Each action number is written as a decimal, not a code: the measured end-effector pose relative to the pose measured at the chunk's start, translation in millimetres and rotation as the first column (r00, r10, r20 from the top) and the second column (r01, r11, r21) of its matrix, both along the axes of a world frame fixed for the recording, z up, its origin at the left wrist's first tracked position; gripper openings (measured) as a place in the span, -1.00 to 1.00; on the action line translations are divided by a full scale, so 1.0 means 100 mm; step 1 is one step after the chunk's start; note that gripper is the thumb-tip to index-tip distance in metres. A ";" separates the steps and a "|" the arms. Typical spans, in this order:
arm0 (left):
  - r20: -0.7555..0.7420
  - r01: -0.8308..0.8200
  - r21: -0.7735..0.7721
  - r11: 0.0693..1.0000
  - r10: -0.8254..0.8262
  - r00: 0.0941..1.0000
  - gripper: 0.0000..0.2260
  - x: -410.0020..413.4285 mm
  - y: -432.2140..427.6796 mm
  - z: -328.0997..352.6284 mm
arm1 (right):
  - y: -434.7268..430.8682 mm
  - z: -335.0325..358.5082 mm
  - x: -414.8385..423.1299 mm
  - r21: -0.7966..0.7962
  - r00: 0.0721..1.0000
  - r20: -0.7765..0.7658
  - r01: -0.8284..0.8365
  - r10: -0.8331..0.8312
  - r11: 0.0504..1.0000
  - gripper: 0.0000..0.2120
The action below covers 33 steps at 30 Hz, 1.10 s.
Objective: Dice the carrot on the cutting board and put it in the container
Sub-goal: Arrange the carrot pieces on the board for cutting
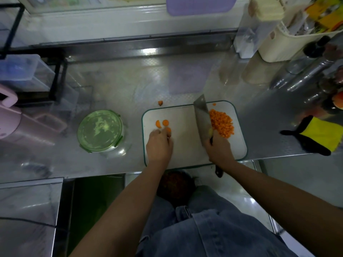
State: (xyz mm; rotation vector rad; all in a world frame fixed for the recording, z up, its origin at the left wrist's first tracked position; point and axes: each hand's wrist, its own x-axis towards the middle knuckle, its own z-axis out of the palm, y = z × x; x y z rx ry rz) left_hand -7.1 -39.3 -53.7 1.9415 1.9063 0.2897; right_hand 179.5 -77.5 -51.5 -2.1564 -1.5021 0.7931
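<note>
With the left hand, fingers curled, pinches a flat orange carrot round on the left part of the cutting board, a white rounded rectangle with a green rim. With the right hand, grips the dark handle of a cleaver, its broad grey rectangular blade tilted, edge down on the board, just left of the diced carrot, a heap of small orange cubes at the board's right. Just beyond the left fingertips, two more carrot slices lying flat, one a half-moon. Left of the board and apart from it, on the shiny steel counter, the container: round, clear-walled, under a pale green clip lid. Off the board, past its far-left corner, one stray carrot chunk.
</note>
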 end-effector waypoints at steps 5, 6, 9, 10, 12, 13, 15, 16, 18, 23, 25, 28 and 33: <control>-0.037 -0.043 -0.008 0.999 0.043 0.998 -0.82 -0.02 0.03 0.04 | 0.13 0.10 0.05 -0.026 1.000 -0.016 -0.018 0.018 0.999 -0.87; -0.038 -0.058 -0.012 0.998 0.057 0.998 -0.82 -0.04 0.04 0.05 | 0.13 0.13 -0.02 -0.032 0.998 -0.024 -0.065 0.064 0.997 -0.86; -0.015 -0.085 -0.018 0.996 0.085 0.996 -0.77 -0.08 0.10 0.04 | 0.15 0.14 -0.23 -0.067 0.983 -0.073 -0.175 0.170 0.982 -0.85; -0.009 -0.093 -0.018 0.996 0.092 0.996 -0.77 -0.09 0.11 0.04 | 0.15 0.12 -0.27 -0.076 0.979 -0.075 -0.197 0.192 0.977 -0.84; 0.001 -0.105 -0.022 0.994 0.105 0.994 -0.78 -0.11 0.14 0.04 | 0.16 0.07 -0.28 -0.068 0.977 -0.044 -0.213 0.211 0.975 -0.85; 0.000 -0.105 -0.022 0.994 0.105 0.994 -0.78 -0.12 0.15 0.04 | 0.17 0.06 -0.25 -0.054 0.979 -0.023 -0.204 0.203 0.977 -0.85; -0.007 -0.089 -0.012 0.996 0.089 0.996 -0.78 -0.12 0.19 0.03 | 0.20 0.04 -0.17 -0.035 0.991 -0.006 -0.133 0.133 0.991 -0.89; -0.009 -0.076 -0.002 0.997 0.075 0.997 -0.77 -0.12 0.21 0.03 | 0.22 0.05 -0.13 -0.030 0.995 0.002 -0.099 0.099 0.995 -0.89; -0.030 -0.025 0.015 1.000 0.026 0.999 -0.76 -0.11 0.26 0.03 | 0.27 0.06 -0.08 -0.028 0.995 0.034 -0.097 0.098 0.995 -0.89; -0.113 0.084 -0.004 0.996 -0.084 0.990 -0.77 -0.04 0.35 0.02 | 0.31 0.03 -0.08 -0.067 0.986 0.098 -0.127 0.134 0.990 -0.89; -0.127 0.090 -0.021 0.996 -0.092 0.988 -0.81 -0.01 0.37 0.03 | 0.32 0.02 -0.09 -0.077 0.988 0.094 -0.117 0.125 0.990 -0.91; -0.073 0.051 -0.050 0.997 -0.055 0.996 -0.85 0.01 0.41 0.03 | 0.32 0.01 -0.07 -0.071 0.989 0.086 -0.117 0.123 0.991 -0.92; 0.118 -0.013 -0.131 0.991 0.028 0.993 -0.91 0.09 0.37 0.00 | 0.30 0.00 -0.03 -0.062 0.989 0.059 -0.129 0.133 0.990 -0.91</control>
